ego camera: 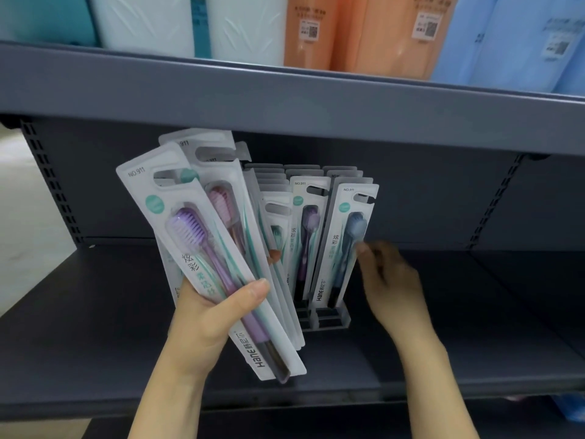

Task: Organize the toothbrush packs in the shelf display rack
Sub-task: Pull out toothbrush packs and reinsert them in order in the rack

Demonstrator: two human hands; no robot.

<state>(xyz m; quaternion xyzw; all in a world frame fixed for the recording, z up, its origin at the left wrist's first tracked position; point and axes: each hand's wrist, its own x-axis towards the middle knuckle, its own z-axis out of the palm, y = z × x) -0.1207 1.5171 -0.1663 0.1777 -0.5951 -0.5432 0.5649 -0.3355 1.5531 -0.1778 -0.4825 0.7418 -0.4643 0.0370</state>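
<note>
My left hand (209, 315) grips a fanned bundle of several toothbrush packs (202, 242); the front one holds a purple brush, and a pink one shows behind it. A clear display rack (329, 320) stands on the dark shelf (474, 327), with several packs upright in its rows. The front right pack (346, 245) holds a blue brush, and the one left of it a purple brush (307, 236). My right hand (389, 280) is beside the blue pack, its thumb tip touching the pack's right edge. The other fingers are blurred and curl behind.
A grey upper shelf (285, 99) overhangs the rack closely, carrying teal, white, orange and blue wrapped goods (380, 33). Slotted uprights (53, 185) stand at the back left and right. Bare shelf lies to the right of the rack.
</note>
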